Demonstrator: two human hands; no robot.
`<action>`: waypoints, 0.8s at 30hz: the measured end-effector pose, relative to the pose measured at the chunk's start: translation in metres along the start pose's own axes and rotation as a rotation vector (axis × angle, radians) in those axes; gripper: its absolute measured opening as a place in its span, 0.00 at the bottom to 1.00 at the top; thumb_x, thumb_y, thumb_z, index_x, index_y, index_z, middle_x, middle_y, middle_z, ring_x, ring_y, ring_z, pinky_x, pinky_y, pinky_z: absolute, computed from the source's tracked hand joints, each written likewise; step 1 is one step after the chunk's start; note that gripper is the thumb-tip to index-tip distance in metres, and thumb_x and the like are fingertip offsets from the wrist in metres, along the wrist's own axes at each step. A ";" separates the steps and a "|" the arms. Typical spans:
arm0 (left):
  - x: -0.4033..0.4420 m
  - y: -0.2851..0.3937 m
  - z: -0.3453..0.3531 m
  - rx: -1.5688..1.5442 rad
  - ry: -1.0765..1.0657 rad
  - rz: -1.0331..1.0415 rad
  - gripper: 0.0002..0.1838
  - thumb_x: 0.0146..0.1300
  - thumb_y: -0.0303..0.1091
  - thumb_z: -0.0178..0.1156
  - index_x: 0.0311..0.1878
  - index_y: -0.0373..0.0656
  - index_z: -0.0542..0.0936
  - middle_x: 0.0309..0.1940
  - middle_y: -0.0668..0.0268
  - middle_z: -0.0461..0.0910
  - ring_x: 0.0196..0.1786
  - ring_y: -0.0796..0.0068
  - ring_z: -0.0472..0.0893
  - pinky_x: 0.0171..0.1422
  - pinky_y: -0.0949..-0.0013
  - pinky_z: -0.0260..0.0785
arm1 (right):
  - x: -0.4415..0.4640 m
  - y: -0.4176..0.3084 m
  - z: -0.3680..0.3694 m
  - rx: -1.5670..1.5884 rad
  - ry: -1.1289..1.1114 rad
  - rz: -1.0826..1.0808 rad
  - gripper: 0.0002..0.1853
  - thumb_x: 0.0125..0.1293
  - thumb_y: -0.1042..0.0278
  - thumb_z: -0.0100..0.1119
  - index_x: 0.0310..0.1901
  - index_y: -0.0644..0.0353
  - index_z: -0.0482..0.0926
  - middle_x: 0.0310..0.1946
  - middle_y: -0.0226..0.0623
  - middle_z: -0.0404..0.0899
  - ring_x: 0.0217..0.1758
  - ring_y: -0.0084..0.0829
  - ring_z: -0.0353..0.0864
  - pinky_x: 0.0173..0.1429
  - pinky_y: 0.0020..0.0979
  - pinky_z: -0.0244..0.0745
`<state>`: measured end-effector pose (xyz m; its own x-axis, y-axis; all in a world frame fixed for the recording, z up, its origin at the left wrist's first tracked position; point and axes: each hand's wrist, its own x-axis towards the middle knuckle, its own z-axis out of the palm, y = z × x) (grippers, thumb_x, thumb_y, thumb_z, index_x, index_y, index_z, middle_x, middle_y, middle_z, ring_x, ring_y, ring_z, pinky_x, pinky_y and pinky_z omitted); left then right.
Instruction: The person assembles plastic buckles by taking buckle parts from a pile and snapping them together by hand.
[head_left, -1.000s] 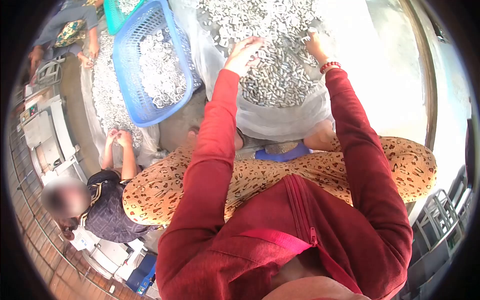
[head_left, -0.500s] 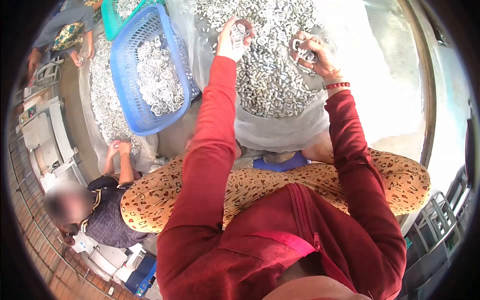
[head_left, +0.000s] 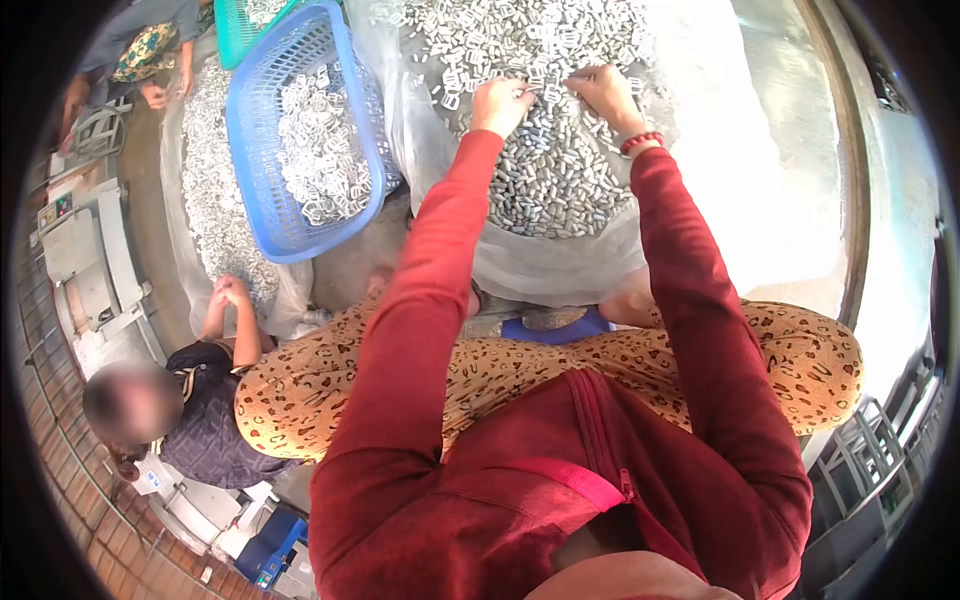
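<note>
My left hand [head_left: 503, 104] reaches down onto the pile, its fingers curled in among loose metal pieces; what they hold is hidden. Opposite it, my right hand [head_left: 606, 95] has its fingers bent together at frame-shaped metal buckles [head_left: 553, 92], and its grip is too small to make out. The buckles lie between and beyond both hands. Nearer to me spreads a heap of small capsule-shaped metal pieces [head_left: 560, 180], on clear plastic sheeting [head_left: 540, 265].
A blue basket [head_left: 245, 165] of buckles stands at left, with a green basket [head_left: 232, 35] behind it. Another long pile [head_left: 210, 170] lies farther left. A co-worker [head_left: 225, 440] sits at lower left; another person's hand [head_left: 153, 95] shows at upper left.
Both hands have come closer together and down onto the pile. Half a second ago each was raised with several buckles in its fingers; those handfuls no longer show.
</note>
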<state>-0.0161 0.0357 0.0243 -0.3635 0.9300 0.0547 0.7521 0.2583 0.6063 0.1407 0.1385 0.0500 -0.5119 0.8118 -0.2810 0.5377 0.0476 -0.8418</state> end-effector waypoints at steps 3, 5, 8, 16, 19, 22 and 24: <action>-0.015 0.009 -0.033 -1.257 -0.044 -0.474 0.08 0.54 0.28 0.53 0.35 0.35 0.76 0.27 0.64 0.74 0.22 0.78 0.71 0.15 0.80 0.58 | 0.052 0.034 0.040 -0.467 0.160 -0.194 0.18 0.49 0.53 0.59 0.31 0.62 0.80 0.25 0.50 0.78 0.31 0.44 0.80 0.42 0.37 0.74; -0.023 0.002 -0.042 -1.718 -0.017 -0.536 0.06 0.55 0.28 0.49 0.31 0.35 0.73 0.28 0.60 0.70 0.25 0.72 0.69 0.15 0.79 0.56 | 0.061 0.038 0.059 -0.499 0.068 -0.171 0.14 0.47 0.58 0.61 0.29 0.61 0.79 0.25 0.48 0.78 0.34 0.44 0.78 0.41 0.37 0.73; -0.031 -0.001 -0.051 -1.932 -0.045 -0.469 0.09 0.55 0.33 0.49 0.27 0.37 0.71 0.30 0.58 0.70 0.29 0.68 0.67 0.17 0.77 0.55 | 0.051 0.027 0.058 -0.393 -0.076 -0.285 0.11 0.45 0.60 0.62 0.29 0.57 0.79 0.26 0.45 0.78 0.33 0.43 0.78 0.40 0.38 0.73; -0.030 0.012 -0.052 -1.693 -0.048 -0.467 0.07 0.56 0.31 0.56 0.26 0.39 0.73 0.31 0.61 0.76 0.28 0.72 0.73 0.21 0.78 0.62 | -0.024 -0.012 0.007 0.420 -0.165 -0.034 0.12 0.51 0.72 0.58 0.36 0.69 0.76 0.18 0.37 0.76 0.15 0.22 0.72 0.18 0.21 0.67; -0.032 0.016 -0.047 -1.245 -0.269 -0.460 0.08 0.52 0.24 0.61 0.37 0.36 0.76 0.27 0.62 0.77 0.25 0.78 0.75 0.23 0.80 0.67 | -0.029 -0.018 0.009 0.425 -0.052 0.005 0.12 0.51 0.73 0.58 0.37 0.70 0.75 0.19 0.37 0.76 0.15 0.22 0.73 0.17 0.21 0.67; -0.040 0.039 -0.032 -0.918 -0.183 -0.271 0.14 0.51 0.26 0.63 0.42 0.33 0.76 0.25 0.64 0.77 0.21 0.81 0.75 0.21 0.79 0.67 | -0.037 -0.024 0.009 0.472 -0.005 -0.017 0.12 0.51 0.73 0.57 0.35 0.72 0.76 0.18 0.36 0.76 0.15 0.21 0.72 0.17 0.21 0.67; -0.042 0.049 -0.028 -0.619 -0.142 -0.224 0.13 0.51 0.27 0.62 0.40 0.33 0.77 0.23 0.64 0.77 0.16 0.81 0.74 0.20 0.78 0.67 | -0.043 -0.028 0.008 0.497 0.003 -0.051 0.11 0.50 0.73 0.57 0.34 0.71 0.76 0.17 0.36 0.75 0.14 0.20 0.71 0.17 0.21 0.65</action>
<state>0.0208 0.0022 0.0744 -0.3663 0.9077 -0.2048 0.1975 0.2910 0.9361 0.1419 0.0979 0.0820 -0.5273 0.8172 -0.2328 0.1267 -0.1953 -0.9725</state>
